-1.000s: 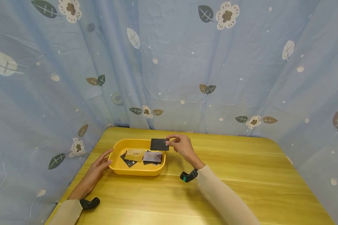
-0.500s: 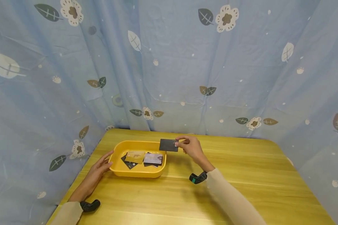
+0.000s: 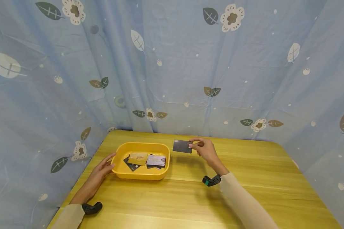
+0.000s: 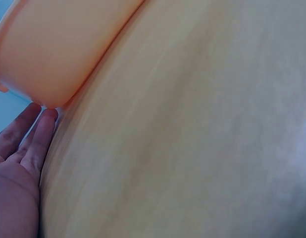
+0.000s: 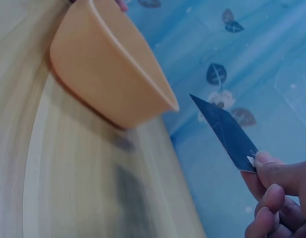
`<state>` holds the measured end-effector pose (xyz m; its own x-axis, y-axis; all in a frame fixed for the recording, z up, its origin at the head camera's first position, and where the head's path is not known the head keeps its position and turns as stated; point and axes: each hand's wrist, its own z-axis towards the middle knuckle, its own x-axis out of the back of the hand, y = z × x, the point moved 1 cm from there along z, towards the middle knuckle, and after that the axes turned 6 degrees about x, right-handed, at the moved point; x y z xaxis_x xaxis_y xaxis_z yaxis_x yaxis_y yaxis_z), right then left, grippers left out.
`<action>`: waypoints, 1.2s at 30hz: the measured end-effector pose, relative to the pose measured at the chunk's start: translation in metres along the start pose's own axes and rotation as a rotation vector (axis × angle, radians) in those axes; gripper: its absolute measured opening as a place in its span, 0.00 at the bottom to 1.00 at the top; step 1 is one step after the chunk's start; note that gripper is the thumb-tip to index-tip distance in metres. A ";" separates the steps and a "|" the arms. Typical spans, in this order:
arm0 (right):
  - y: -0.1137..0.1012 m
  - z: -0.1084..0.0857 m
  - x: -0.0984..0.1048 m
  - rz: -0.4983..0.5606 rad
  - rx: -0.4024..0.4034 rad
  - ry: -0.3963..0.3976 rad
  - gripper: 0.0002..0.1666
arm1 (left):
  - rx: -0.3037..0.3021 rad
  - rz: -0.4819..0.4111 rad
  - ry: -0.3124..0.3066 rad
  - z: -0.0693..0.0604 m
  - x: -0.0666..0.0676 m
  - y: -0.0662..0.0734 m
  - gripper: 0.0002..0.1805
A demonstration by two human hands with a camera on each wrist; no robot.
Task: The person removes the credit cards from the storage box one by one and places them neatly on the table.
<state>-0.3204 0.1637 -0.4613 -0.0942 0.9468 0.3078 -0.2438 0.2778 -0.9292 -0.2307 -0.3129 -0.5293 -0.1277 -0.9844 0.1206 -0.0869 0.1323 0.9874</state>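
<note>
Between the thumb and fingers of my right hand (image 3: 204,149) is a dark bank card (image 3: 182,146), pinched by its right edge. It is held above the table, just right of a yellow plastic basin (image 3: 143,176). In the right wrist view the card (image 5: 225,134) is tilted and apart from the basin wall (image 5: 103,74). My left hand (image 3: 96,176) touches the basin's left side with fairly straight fingers, seen against its outer wall in the left wrist view. Inside lie a gold card (image 3: 137,159), a dark card (image 3: 132,166) partly beneath it, and a pale card (image 3: 156,160) over darker ones.
The wood-grain table (image 3: 149,203) extends right of and in front of the basin. A blue patterned curtain (image 3: 177,79) hangs behind and at both sides. Each wrist wears a black device, such as the right one (image 3: 211,180).
My right hand has carried the dark card rightward, from over the basin's right rim to beyond it. My left hand and the cards in the basin stay where they were.
</note>
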 end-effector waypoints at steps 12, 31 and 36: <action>0.025 -0.004 0.026 -0.056 -0.035 0.017 0.15 | 0.001 -0.005 -0.010 0.001 0.000 0.001 0.35; 0.066 -0.003 0.051 -0.113 -0.154 0.068 0.15 | -0.001 -0.003 -0.005 -0.001 0.000 0.000 0.34; 0.071 -0.001 0.051 -0.093 -0.167 0.065 0.15 | -0.006 0.001 -0.008 0.000 0.000 0.000 0.34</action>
<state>-0.3416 0.2316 -0.5122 -0.0148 0.9228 0.3849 -0.0849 0.3824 -0.9201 -0.2304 -0.3132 -0.5292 -0.1359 -0.9833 0.1211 -0.0811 0.1328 0.9878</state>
